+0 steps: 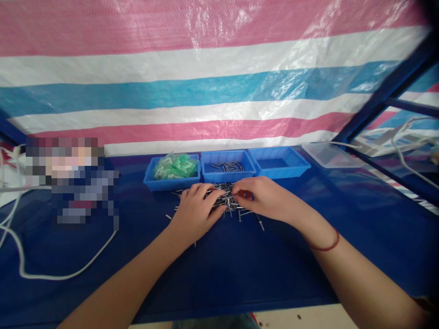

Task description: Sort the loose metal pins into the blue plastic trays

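Note:
A loose pile of thin metal fasteners, like screws or nails, lies on the dark blue table between my hands. My left hand rests at the pile's left side, fingers apart, with thumb and forefinger at the metal pieces. At the right side, my right hand is closed in a pinch around a small red-handled tool. Its tip points left into the pile, and its exact kind is partly hidden by the fingers. A single fastener lies just below my right hand.
Behind the pile stand three blue bins: a left bin with green and white plastic pieces, a middle bin with several fasteners, and a right bin. A clear plastic lid lies farther right. White cable loops at left, near a blurred-out area.

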`<state>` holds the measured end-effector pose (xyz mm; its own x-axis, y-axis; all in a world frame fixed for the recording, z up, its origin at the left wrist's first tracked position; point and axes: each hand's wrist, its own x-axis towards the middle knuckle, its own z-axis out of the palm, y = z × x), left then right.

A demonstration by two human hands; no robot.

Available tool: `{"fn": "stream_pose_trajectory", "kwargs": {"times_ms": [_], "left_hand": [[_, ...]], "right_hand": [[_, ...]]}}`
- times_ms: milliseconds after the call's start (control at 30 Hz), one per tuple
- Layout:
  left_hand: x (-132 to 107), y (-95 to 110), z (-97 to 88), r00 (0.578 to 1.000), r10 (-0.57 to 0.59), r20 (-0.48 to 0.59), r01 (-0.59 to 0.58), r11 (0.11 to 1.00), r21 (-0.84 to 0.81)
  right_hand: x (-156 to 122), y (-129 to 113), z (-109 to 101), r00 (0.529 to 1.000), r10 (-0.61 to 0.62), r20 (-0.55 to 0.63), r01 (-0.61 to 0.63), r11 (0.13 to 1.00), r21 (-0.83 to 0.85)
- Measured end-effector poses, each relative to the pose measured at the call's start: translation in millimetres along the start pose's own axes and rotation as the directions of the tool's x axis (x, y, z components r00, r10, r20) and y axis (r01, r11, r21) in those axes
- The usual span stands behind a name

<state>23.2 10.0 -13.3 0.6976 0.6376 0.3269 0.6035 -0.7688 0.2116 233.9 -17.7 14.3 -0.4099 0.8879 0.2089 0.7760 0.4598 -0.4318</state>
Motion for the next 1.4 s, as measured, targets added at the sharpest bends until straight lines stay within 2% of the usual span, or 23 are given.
{"fn": "stream_pose_trajectory", "kwargs": {"times_ms": [167, 400, 567, 733, 933, 1033, 1100, 1200, 1300, 1400], "left_hand": [[3, 0, -0.9, 0.997, 0.002, -0.071, -0.011, 0.993, -0.118], [5, -1, 0.4, 0.991, -0.069, -0.115, 0.034, 0.959, -0.282], [6, 1, -1.7, 0.987, -0.096, -0.129, 0.048, 0.942, -0.332], [7, 0, -5.9, 0.972, -0.118, -0.201, 0.041, 0.935, -0.352], [7, 0, -9.3, 0.957, -0.121, -0.265, 0.016, 0.93, -0.366], [6, 0, -6.2, 0.949, -0.178, -0.26, 0.065, 0.917, -0.393], [6, -1, -3.0, 0.943, -0.22, -0.248, 0.102, 0.905, -0.414], [5, -3, 0.4, 0.947, -0.235, -0.219, 0.127, 0.9, -0.418], [6, -5, 0.6, 0.952, -0.226, -0.206, 0.135, 0.915, -0.381], [6, -7, -1.4, 0.965, -0.177, -0.194, 0.113, 0.947, -0.302]], "right_hand": [[1, -10, 1, 0.993, -0.026, -0.119, 0.048, 0.981, 0.189], [4, -16, 7, 0.969, 0.027, -0.245, 0.064, 0.932, 0.356], [6, -18, 11, 0.962, 0.031, -0.27, 0.078, 0.919, 0.386], [5, -15, 12, 0.96, 0.028, -0.279, 0.077, 0.931, 0.358], [6, -8, 13, 0.955, -0.038, -0.293, 0.121, 0.955, 0.27], [9, -3, 15, 0.925, -0.091, -0.368, 0.159, 0.975, 0.157], [14, 3, 18, 0.88, -0.087, -0.466, 0.108, 0.994, 0.018], [22, 13, 24, 0.833, -0.045, -0.552, -0.075, 0.978, -0.194], [26, 19, 26, 0.835, -0.024, -0.55, -0.176, 0.935, -0.308], [24, 18, 23, 0.83, -0.021, -0.557, -0.187, 0.931, -0.314]]}}
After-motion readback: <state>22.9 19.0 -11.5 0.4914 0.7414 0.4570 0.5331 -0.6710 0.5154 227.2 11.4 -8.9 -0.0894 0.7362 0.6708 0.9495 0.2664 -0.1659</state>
